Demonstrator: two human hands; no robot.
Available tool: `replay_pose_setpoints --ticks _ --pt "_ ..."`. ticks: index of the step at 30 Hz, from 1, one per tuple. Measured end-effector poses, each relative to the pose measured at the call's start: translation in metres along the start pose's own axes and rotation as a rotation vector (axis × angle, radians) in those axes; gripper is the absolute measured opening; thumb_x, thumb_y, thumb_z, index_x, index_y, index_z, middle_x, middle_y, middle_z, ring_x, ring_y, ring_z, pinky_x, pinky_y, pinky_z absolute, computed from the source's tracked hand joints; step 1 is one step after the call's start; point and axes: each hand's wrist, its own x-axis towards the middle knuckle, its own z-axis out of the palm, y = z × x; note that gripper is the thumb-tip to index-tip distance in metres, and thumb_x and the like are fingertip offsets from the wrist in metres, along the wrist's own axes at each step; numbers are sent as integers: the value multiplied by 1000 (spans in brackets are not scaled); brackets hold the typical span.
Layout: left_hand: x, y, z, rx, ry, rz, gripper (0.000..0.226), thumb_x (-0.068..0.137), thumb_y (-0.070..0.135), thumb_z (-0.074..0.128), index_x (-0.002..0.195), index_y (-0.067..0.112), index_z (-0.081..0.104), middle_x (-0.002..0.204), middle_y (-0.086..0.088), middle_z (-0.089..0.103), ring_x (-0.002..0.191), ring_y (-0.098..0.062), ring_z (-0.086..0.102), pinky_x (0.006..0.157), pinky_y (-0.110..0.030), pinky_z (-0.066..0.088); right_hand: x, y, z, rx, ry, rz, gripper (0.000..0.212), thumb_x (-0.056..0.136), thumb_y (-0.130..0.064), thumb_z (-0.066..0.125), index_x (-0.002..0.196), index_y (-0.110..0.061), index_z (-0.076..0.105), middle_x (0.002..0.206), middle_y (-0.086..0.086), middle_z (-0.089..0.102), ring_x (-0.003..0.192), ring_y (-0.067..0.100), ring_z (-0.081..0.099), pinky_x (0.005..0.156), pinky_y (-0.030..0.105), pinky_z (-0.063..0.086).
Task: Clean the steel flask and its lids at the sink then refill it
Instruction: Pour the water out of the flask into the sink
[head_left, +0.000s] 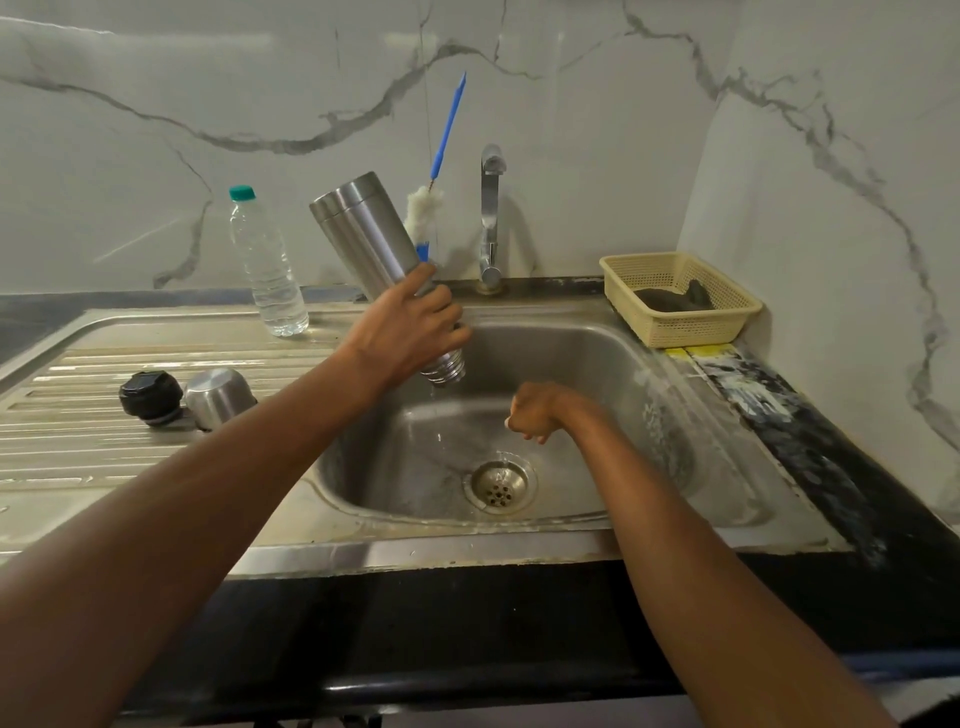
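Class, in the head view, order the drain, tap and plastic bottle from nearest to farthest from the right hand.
1. Drain, just below the right hand.
2. Tap, at the sink's back edge.
3. Plastic bottle, far left on the draining board.

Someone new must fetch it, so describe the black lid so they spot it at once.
Start at the ribbed drainboard left of the basin. Two lids lie side by side on it, nearer the front edge than the bottle. The black lid is the left one: dark, round and ridged, whereas the steel cap beside it is shiny and smooth.
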Motion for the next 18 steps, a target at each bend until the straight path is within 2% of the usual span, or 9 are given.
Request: replay_pose_setpoints --ticks 4,6,8,11,13,16,18 --pt "3 1 1 -21 78 13 29 75 19 81 98 27 66 92 2 68 95 -24 65 110 -48 39 0 0 0 -9 -4 1 22 95 -19 53 84 -7 67 92 10 74 78 22 73 85 41 62" --pt "3 3 1 -75 159 -33 21 78 12 70 92 26 67 87 2 67 90 -24 65 107 -47 44 -1 -1 -2 -27 10 -3 24 95 -21 53 79 -8 66 93 11 74 77 23 74 85 41 62" --pt "2 7 1 -192 200 -151 25 76 10 60 93 27 67 87 2 67 89 -25 65 103 -45 47 -2 -3 -3 -50 31 -8 27 96 -21 52 75 -10 63 90 11 74 73 22 73 85 39 61" --pt "1 13 -3 -460 178 -413 45 68 10 74 108 26 61 99 2 66 98 -27 63 99 -43 45 -4 -3 -6 -73 91 4 29 93 -21 51 70 -9 64 78 8 72 69 20 71 84 36 60" --pt "3 13 -11 -660 168 -563 62 61 8 78 117 23 56 105 1 64 103 -30 59 97 -42 43 -5 -1 -7 -62 151 15 27 91 -20 53 68 -8 63 73 7 69 73 25 69 83 37 60" --pt "10 7 -24 -919 164 -745 72 64 13 77 131 22 51 120 -1 62 112 -31 55 98 -42 41 -11 -1 -9 -44 225 26 27 95 -25 57 72 -12 59 80 4 63 82 26 65 83 38 56" --pt "15 4 -26 -1098 221 -849 74 63 16 77 132 21 51 120 -2 62 107 -31 56 91 -42 43 -13 -2 -9 -23 244 34 25 96 -27 58 76 -14 63 83 5 64 84 25 65 82 38 56"
